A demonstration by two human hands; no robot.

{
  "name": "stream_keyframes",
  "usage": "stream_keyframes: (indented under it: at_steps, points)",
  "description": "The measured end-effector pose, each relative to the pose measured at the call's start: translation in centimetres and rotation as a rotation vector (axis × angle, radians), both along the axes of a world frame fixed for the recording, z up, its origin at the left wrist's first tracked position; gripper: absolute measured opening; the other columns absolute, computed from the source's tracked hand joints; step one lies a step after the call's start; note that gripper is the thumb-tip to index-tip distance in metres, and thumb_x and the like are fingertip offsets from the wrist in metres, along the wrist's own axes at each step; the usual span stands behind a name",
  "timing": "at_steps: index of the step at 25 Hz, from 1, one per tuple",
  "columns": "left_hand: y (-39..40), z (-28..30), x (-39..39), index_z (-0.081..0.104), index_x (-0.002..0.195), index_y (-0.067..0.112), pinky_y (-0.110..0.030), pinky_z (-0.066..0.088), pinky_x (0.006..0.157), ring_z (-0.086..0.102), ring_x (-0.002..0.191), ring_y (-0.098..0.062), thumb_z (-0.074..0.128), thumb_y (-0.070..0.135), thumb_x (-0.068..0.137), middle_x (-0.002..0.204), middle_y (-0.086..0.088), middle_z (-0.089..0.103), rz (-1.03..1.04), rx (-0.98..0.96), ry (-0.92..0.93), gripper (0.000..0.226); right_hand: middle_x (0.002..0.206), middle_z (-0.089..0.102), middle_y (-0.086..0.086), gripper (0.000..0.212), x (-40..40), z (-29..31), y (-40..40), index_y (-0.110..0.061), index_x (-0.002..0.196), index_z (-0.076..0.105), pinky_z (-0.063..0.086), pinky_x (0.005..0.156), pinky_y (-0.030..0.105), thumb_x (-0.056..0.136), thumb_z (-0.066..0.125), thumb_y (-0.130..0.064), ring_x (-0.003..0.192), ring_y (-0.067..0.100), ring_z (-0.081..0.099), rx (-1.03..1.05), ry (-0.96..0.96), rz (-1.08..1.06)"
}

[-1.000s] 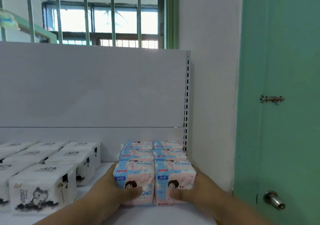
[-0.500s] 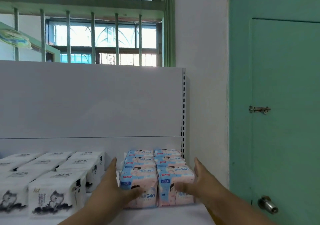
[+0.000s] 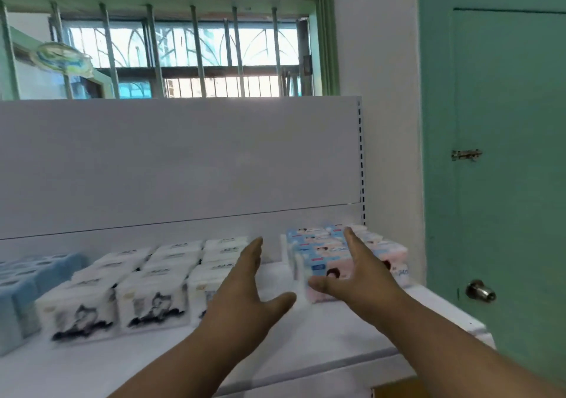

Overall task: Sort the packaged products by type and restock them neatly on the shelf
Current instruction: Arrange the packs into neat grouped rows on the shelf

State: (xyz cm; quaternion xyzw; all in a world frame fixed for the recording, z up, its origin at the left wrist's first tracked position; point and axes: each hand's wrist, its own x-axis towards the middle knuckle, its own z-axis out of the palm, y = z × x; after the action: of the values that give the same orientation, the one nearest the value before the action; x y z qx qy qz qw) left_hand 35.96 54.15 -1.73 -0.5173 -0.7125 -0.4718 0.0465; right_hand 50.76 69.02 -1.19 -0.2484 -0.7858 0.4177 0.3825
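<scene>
- Fingers of the left hand [image 3: 245,287] and right hand [image 3: 355,278] are straight, holding nothing.
- Pink-and-blue packs [image 3: 321,253] sit on the white shelf [image 3: 306,336], right of cat-print tissue packs [image 3: 147,293].

Above the display we see a barred window [image 3: 183,58] with a pale green frame, daylight coming through the glass behind the bars. A blurred blue-and-white object [image 3: 62,59] hangs at its left. To the right we find a white wall [image 3: 376,45] and, beside it, a green door [image 3: 502,152] with a metal latch [image 3: 466,154] and a round metal knob [image 3: 479,290] lower down.
</scene>
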Motion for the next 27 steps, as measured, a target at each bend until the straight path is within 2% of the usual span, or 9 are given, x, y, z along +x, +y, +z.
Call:
stream_keyframes:
  at_steps: [4, 6, 9, 13, 17, 20, 22, 23, 27]
  points:
    - [-4.5, 0.4, -3.1, 0.019, 0.150, 0.044, -0.019, 0.032, 0.106, 0.034, 0.134, 0.005, 0.078, 0.044, 0.076, 0.149, 0.024, 0.032, 0.006, -0.021, 0.114, 0.094, 0.162, 0.012, -0.014, 0.115, -3.9, -0.1, -5.7, -0.033, 0.156, 0.007, 0.018, 0.117, 0.029, 0.070, 0.082, -0.050, 0.148, 0.009, 0.014, 0.115, -0.109, 0.036]
    - [-6.1, 0.6, -4.8, 0.015, 0.150, 0.043, -0.020, 0.027, 0.110, 0.030, 0.138, 0.002, 0.073, 0.048, 0.080, 0.150, 0.026, 0.029, 0.070, -0.092, 0.283, 0.092, 0.156, 0.027, -0.020, 0.101, -5.4, -0.1, -7.1, -0.036, 0.153, 0.020, 0.022, 0.111, 0.016, 0.074, 0.081, -0.045, 0.141, -0.005, 0.024, 0.117, -0.124, 0.093]
    - [-6.9, 1.1, -8.8, 0.005, 0.153, 0.039, -0.023, 0.016, 0.117, 0.014, 0.147, -0.006, 0.067, 0.054, 0.081, 0.161, 0.015, 0.012, 0.196, -0.298, 0.550, 0.096, 0.102, 0.048, -0.037, 0.058, -8.6, -0.3, -7.5, -0.043, 0.110, 0.039, 0.036, 0.073, -0.007, 0.079, 0.081, -0.017, 0.082, -0.037, 0.045, 0.019, -0.114, 0.197]
    - [-6.7, 1.4, -13.2, 0.006, 0.155, 0.032, -0.031, 0.011, 0.121, 0.011, 0.149, -0.013, 0.062, 0.067, 0.075, 0.163, 0.007, 0.010, 0.326, -0.485, 0.657, 0.104, 0.116, 0.066, -0.015, 0.076, -13.9, -1.8, -5.6, -0.033, 0.122, 0.045, 0.054, 0.084, 0.015, 0.064, 0.089, -0.012, 0.100, -0.003, 0.064, 0.029, -0.094, 0.241]
    - [-5.9, -0.2, -14.4, 0.012, 0.154, 0.033, -0.029, 0.008, 0.119, 0.014, 0.148, -0.011, 0.055, 0.057, 0.082, 0.162, 0.011, 0.015, 0.383, -0.437, 0.715, 0.087, 0.130, 0.057, -0.013, 0.103, -17.1, -3.7, -4.3, -0.035, 0.143, 0.032, 0.049, 0.098, 0.025, 0.054, 0.084, -0.044, 0.114, 0.003, 0.058, 0.160, -0.161, 0.120]
    - [-5.6, 0.1, -14.8, 0.009, 0.154, 0.032, -0.029, 0.008, 0.119, 0.013, 0.148, -0.010, 0.055, 0.059, 0.082, 0.162, 0.011, 0.012, 0.356, -0.481, 0.725, 0.090, 0.132, 0.053, -0.016, 0.106, -17.0, -3.4, -4.4, -0.033, 0.147, 0.029, 0.044, 0.090, 0.008, 0.057, 0.083, -0.049, 0.112, -0.004, 0.055, 0.182, -0.227, 0.089]
    - [-6.6, 1.7, -15.6, 0.009, 0.154, 0.036, -0.029, 0.013, 0.118, 0.017, 0.147, -0.010, 0.061, 0.067, 0.077, 0.162, 0.014, 0.012, 0.297, -0.540, 0.698, 0.098, 0.120, 0.055, -0.024, 0.083, -16.6, -2.0, -4.7, -0.039, 0.135, 0.038, 0.039, 0.073, -0.002, 0.067, 0.087, -0.036, 0.094, -0.019, 0.056, 0.081, -0.162, 0.119]
    - [-7.3, 2.7, -16.5, 0.008, 0.153, 0.040, -0.029, 0.014, 0.118, 0.019, 0.146, -0.009, 0.063, 0.071, 0.073, 0.161, 0.017, 0.011, 0.266, -0.556, 0.689, 0.101, 0.124, 0.054, -0.024, 0.081, -16.3, -1.3, -4.8, -0.041, 0.134, 0.039, 0.039, 0.078, 0.001, 0.069, 0.086, -0.039, 0.096, -0.019, 0.055, -0.017, -0.110, 0.119]
    - [-9.2, 3.8, -20.6, 0.007, 0.152, 0.045, -0.033, 0.019, 0.120, 0.021, 0.146, -0.011, 0.063, 0.079, 0.064, 0.162, 0.015, 0.010, 0.189, -0.696, 0.664, 0.110, 0.153, 0.038, -0.003, 0.105, -17.5, -1.4, -3.3, -0.030, 0.150, 0.033, 0.039, 0.107, 0.040, 0.063, 0.074, -0.072, 0.132, 0.020, 0.046, -0.477, 0.074, 0.062]
